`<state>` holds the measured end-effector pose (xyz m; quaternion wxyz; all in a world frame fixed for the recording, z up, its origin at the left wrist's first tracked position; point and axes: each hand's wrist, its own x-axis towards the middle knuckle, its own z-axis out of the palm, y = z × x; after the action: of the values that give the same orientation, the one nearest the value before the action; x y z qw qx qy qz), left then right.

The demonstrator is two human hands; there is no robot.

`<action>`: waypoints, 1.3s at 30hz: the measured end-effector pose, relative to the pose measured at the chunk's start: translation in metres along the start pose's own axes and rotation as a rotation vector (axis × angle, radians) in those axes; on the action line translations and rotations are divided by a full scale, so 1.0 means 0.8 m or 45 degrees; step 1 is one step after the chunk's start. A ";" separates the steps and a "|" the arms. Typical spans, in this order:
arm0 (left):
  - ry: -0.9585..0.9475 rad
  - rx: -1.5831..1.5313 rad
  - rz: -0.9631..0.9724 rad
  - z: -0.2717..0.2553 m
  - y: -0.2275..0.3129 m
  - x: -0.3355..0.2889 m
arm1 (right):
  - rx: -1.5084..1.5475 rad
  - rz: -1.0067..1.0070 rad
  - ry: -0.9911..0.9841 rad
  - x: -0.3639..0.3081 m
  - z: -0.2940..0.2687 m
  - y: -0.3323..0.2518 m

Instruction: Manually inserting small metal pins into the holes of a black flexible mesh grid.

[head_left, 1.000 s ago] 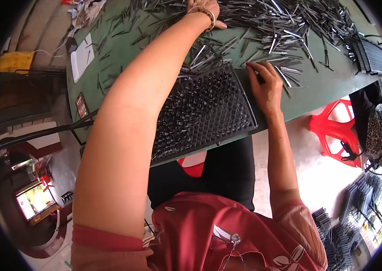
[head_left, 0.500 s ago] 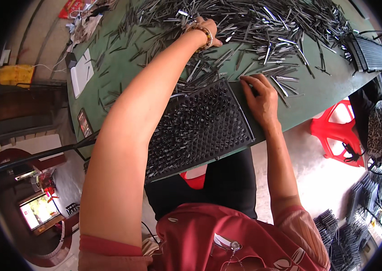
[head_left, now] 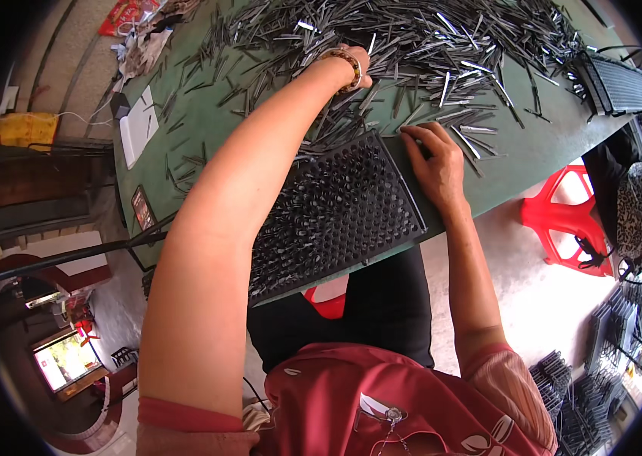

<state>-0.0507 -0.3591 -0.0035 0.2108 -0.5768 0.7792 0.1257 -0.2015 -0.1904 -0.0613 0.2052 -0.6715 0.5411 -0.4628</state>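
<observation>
a dark red top point(head_left: 313, 395) is worn, its cloth gathered in soft folds and printed with white leaf shapes point(head_left: 477, 442). the left sleeve point(head_left: 192, 443) is cut short, coloured brownish red and edged with a plain red band point(head_left: 188, 415); the right sleeve point(head_left: 515, 387) is cut short too, and marked with fine stripes. on the chest a round silvery piece point(head_left: 394, 414) is seen, to which a thin chain point(head_left: 389, 435) is joined. the left wrist point(head_left: 338, 70) is ringed by brown and amber beads point(head_left: 354, 70) and by a pale bangle point(head_left: 334, 52). below the top, black trousers point(head_left: 393, 292) are worn.
</observation>
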 end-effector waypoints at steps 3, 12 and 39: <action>0.008 0.182 -0.005 0.005 -0.009 0.007 | 0.033 0.013 -0.006 0.000 0.001 -0.001; 0.178 -0.096 0.054 0.025 -0.033 0.004 | -0.006 -0.011 0.006 0.000 -0.001 -0.002; 1.470 -1.893 -0.347 0.055 -0.030 0.070 | 0.101 0.053 -0.024 0.003 -0.001 -0.014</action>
<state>-0.0336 -0.3944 -0.0673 -0.6148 -0.6221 0.4096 0.2592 -0.1965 -0.1885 -0.0511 0.2464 -0.6558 0.5342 -0.4731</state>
